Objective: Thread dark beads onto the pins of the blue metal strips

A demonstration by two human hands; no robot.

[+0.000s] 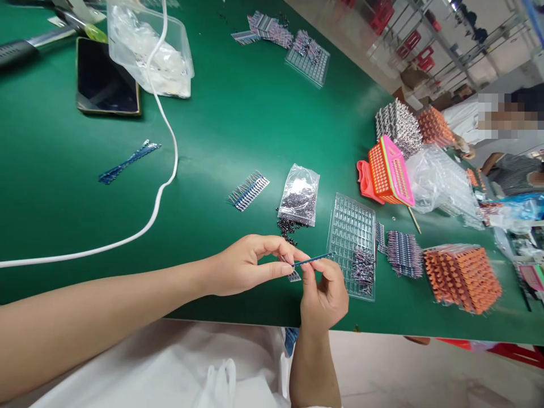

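The two hands meet above the front part of the green desk (212,130); the clock directions are taken from them. The left hand (249,266) is narrow, its thumb and fingers pinching one end of the thin blue strip (317,259). The right hand (325,297) is also narrow, and it pinches the same strip between thumb and forefinger. The free end of the strip points to 2 o'clock, by the border of the clear tray (346,226).

At 12 o'clock is the clear bag (301,192) with small dark parts, some of them spilled at its lower edge; any print on it is too small to read. At 11 o'clock lies a row of pins (249,191). Near 3 o'clock, beyond the tray, are the blue stack (404,254) and then the orange stack (463,277). The pink and orange basket (390,170) stands at 2 o'clock.

The front edge of the desk passes at 6 o'clock, near the right wrist. Between the left forearm and the phone (108,76) at 10 o'clock, there is a wide green surface, crossed by the white cable (159,198) and with blue strips (130,161) on it.
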